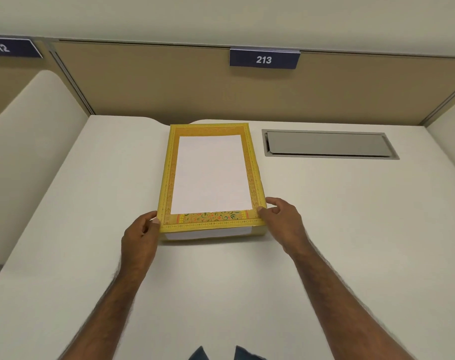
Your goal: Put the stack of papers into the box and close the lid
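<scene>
On the white desk (325, 229), your two hands hold the near corners of the yellow box lid (252, 178)

Your left hand (140, 235) pinches the lid's near-left corner, your right hand (281, 219) its near-right corner, fingers closed on the edge. White paper (210, 175) shows within the lid's patterned yellow border, and a white strip shows under the lid's near edge, above the box (260, 230). Right of the box sits a grey cable hatch (328, 144); a sign (264, 59) reading 213 hangs on the partition behind
</scene>
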Demonstrator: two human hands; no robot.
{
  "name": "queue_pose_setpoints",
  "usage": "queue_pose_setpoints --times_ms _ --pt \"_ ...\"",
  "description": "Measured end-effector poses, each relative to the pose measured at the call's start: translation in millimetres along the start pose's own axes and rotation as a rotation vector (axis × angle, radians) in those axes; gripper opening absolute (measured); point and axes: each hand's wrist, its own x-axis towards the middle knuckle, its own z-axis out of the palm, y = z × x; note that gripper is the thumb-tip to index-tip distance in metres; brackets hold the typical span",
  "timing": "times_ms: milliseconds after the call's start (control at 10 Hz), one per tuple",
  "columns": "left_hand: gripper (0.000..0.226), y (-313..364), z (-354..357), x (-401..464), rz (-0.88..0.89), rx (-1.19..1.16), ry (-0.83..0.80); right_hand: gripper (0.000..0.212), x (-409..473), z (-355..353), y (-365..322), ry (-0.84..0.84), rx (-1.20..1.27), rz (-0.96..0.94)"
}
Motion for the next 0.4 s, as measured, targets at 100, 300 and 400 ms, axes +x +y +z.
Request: queue_pose_setpoints --times_ms 100,300,400 --pt "0.028 1.7 8.1 -9.4 -0.037 0.004 0.01 0.043 0.2 -6.7 1.7 -0.029 -0.041 -0.024" --pt "0.031 3.2 15.8 -15.4 -0.018 0.133 0.071 0.047 2.7 -10.8 16.7 -0.134 -0.102 -0.067" --pt "0.036 8.9 21.0 -18.3 -0.024 0.191 0.116 0.051 4.7 -12.8 20.9 -0.13 -0.17 -0.067"
